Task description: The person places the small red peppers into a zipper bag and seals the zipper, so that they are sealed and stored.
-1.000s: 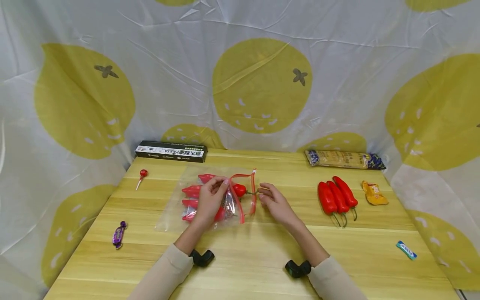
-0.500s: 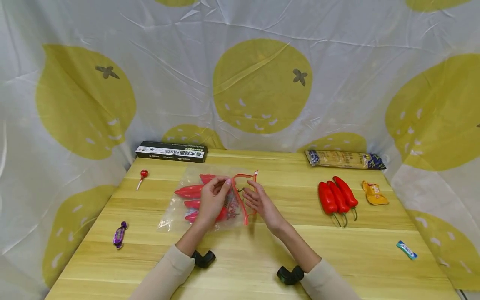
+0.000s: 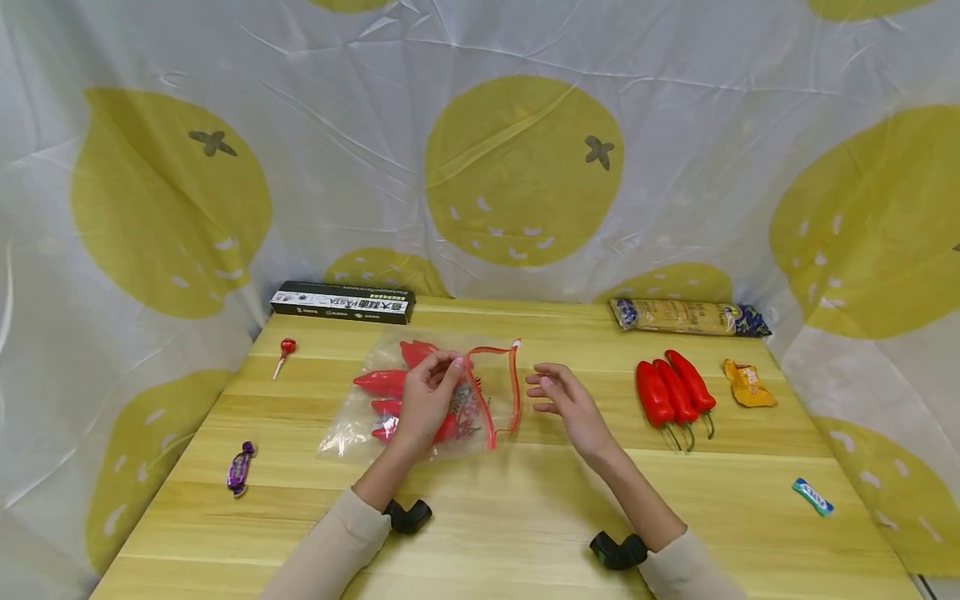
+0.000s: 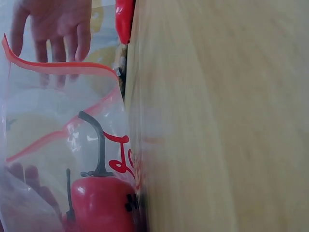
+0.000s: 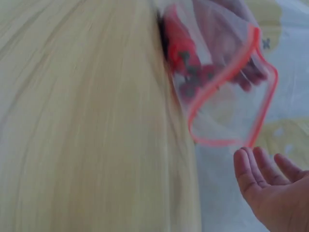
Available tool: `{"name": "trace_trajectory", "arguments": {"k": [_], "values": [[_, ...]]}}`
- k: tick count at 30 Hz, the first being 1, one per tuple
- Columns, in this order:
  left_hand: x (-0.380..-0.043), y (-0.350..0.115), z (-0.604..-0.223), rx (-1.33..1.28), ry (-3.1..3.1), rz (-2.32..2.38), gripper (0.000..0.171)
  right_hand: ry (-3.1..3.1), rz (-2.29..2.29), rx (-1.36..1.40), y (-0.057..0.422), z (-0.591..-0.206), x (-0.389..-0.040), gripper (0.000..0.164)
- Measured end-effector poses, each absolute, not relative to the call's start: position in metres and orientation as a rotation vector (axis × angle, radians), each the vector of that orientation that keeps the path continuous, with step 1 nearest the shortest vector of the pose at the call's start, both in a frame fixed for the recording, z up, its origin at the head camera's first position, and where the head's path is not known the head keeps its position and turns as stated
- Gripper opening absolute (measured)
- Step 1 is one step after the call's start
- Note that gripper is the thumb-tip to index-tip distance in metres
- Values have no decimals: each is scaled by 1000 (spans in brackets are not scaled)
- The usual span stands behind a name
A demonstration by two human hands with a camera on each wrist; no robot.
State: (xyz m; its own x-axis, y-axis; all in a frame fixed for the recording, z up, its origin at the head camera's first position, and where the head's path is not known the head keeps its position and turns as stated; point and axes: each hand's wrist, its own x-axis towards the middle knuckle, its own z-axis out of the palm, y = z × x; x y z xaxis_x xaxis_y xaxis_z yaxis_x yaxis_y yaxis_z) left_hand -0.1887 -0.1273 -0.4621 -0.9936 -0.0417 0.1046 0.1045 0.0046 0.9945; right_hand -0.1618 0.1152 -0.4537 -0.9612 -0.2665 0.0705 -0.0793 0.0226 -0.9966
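A clear zip bag with a red-edged mouth lies on the table, and several red chili peppers are inside it. My left hand pinches the bag near its mouth, which gapes toward the right. Just right of that mouth, my right hand is in the air with relaxed fingers, touching nothing. In the left wrist view, one bagged pepper shows its dark stem pointing to the opening. The right wrist view has the right hand close by the bag's red edge.
Three more red peppers lie together at the right, beside an orange-wrapped snack. A pasta box and a noodle packet lie along the back. A lollipop, a purple candy and a blue-green candy lie toward the sides.
The topmost pepper, whose stem stuck out of the mouth, now lies wholly inside the bag. My right hand reached into the opening, then drew back to the right. The left hand keeps its grip.
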Motion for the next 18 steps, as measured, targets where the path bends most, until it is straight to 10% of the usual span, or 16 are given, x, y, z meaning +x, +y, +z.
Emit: {"name": "trace_trajectory", "arguments": {"k": [18], "values": [[-192,-129,-460,-123,-2223,-2160,27,2999,-1317,56,249,-457,-151,54]]}}
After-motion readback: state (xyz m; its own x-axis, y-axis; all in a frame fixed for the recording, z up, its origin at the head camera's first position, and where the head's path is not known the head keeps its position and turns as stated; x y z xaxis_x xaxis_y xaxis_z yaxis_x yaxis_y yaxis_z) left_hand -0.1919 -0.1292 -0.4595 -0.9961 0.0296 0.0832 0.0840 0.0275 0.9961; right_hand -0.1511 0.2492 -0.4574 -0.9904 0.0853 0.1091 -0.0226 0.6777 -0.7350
